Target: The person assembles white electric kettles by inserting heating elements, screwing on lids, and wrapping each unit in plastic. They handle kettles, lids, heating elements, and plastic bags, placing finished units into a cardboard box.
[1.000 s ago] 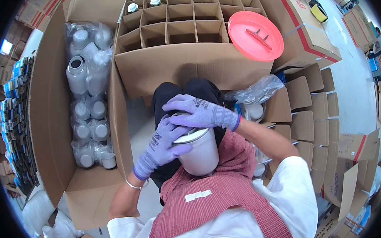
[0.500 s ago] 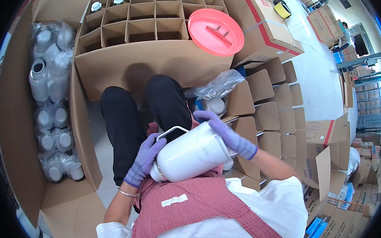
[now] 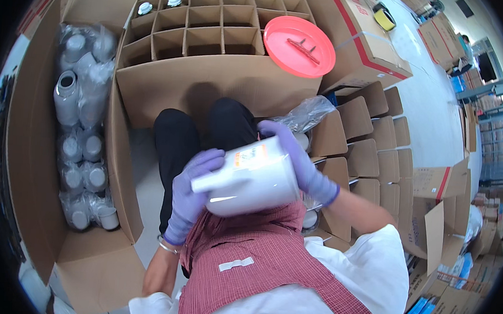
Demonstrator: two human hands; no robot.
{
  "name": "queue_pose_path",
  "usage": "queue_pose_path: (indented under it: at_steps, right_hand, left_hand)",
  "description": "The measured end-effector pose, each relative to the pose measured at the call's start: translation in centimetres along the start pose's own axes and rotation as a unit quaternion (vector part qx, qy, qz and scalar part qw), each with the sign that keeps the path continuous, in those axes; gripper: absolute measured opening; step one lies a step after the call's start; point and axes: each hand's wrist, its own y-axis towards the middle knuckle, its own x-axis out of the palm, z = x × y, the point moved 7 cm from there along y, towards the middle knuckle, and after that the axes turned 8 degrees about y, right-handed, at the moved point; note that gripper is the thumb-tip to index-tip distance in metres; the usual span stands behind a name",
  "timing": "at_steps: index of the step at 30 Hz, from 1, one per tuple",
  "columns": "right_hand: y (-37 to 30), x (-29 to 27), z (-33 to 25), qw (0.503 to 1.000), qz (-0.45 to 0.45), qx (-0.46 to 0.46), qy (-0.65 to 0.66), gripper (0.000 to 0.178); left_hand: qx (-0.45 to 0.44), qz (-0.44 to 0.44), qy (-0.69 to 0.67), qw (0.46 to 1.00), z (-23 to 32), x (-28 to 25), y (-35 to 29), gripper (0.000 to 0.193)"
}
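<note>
A glossy white vacuum jug (image 3: 261,189) with an orange-marked label lies tilted over my lap, blurred a little by motion. My left hand (image 3: 194,191), in a purple glove, grips its left end near a pale projecting part, perhaps the handle. Against the right end, my right hand (image 3: 303,163) is wrapped around the upper edge, also gloved in purple. Behind the jug are my dark-trousered knees. Just right of my right hand, a carton with cardboard dividers (image 3: 358,151) holds plastic wrap (image 3: 310,111) and pale rounded items.
On the left, a long open carton (image 3: 124,178) contains several plastic-wrapped silvery flask liners (image 3: 72,149). Ahead stands a divided carton (image 3: 169,86) with several capped bottles in its far cells. A red round tray (image 3: 281,41) with a small red piece rests on its right corner.
The jug has turned in my hands, so its handle no longer points up and an orange-marked label shows. My left hand has shifted up along it. The view has moved slightly left.
</note>
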Motion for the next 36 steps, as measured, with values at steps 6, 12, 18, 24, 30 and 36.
queue_pose_path:
  at_steps: [6,12,18,24,30,36]
  right_hand:
    - [-1.6,-2.5,-2.6,0.899,-0.057,-0.325,-0.289,0.059]
    - [0.5,-3.7,0.6,0.980,0.089,-0.173,-0.043,0.053]
    - [-0.7,-0.2,-6.9,0.859,-0.065,-0.422,-0.282,0.041]
    - [3.6,-6.5,2.6,0.991,0.083,-0.106,0.020,0.042]
    - [1.8,-2.0,-6.8,0.873,0.037,-0.393,-0.285,0.053]
    - [5.3,-4.6,-0.7,0.970,0.049,-0.228,-0.071,0.063]
  left_hand:
    - [-0.148,-0.115,-0.091,0.978,0.0,-1.7,4.0,0.031]
    - [0.218,-0.009,0.207,0.954,7.8,-1.1,5.7,0.028]
    - [-0.050,0.006,-0.027,0.998,1.2,-2.2,6.4,0.031]
    - [0.249,-0.029,0.258,0.933,8.5,0.7,7.4,0.027]
    - [-0.093,0.010,-0.011,0.996,0.8,-2.5,8.6,0.029]
    - [0.138,0.047,0.142,0.979,4.1,-1.8,8.4,0.027]
